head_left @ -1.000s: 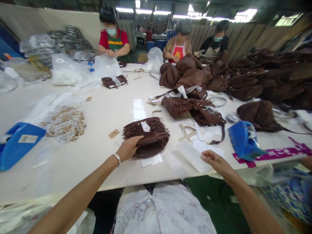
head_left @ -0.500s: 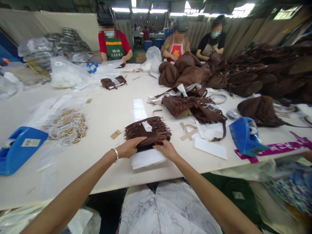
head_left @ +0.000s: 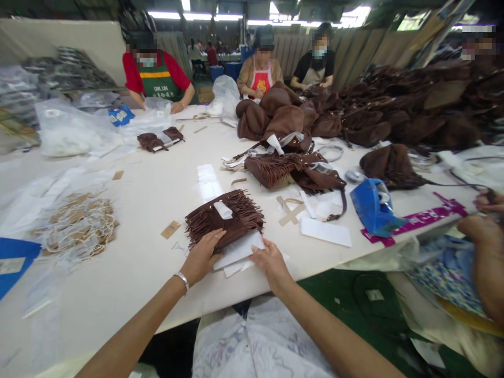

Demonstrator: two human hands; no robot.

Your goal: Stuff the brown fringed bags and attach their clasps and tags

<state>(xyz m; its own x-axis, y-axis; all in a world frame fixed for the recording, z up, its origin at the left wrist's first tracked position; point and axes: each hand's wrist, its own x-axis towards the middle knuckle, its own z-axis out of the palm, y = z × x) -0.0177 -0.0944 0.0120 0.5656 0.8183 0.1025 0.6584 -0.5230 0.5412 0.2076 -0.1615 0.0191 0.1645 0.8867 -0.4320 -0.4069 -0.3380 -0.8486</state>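
Note:
A small brown fringed bag (head_left: 226,218) lies on the white table (head_left: 157,210) in front of me, with a white tag on top. My left hand (head_left: 201,257) grips the bag's near left edge and lifts it slightly. My right hand (head_left: 271,262) holds white paper sheets (head_left: 238,251) that sit partly under the bag's near side. Both hands are closed on what they hold.
More brown fringed bags (head_left: 295,170) lie further right, and a large heap of brown bags (head_left: 394,113) fills the back right. A blue tape dispenser (head_left: 372,207), a pile of string tags (head_left: 74,226), plastic bags (head_left: 71,131) and several seated workers surround the table. Another person's arm (head_left: 482,247) is at right.
My right hand came from the table's right edge to the bag and brought white paper to its near side. The view has shifted right.

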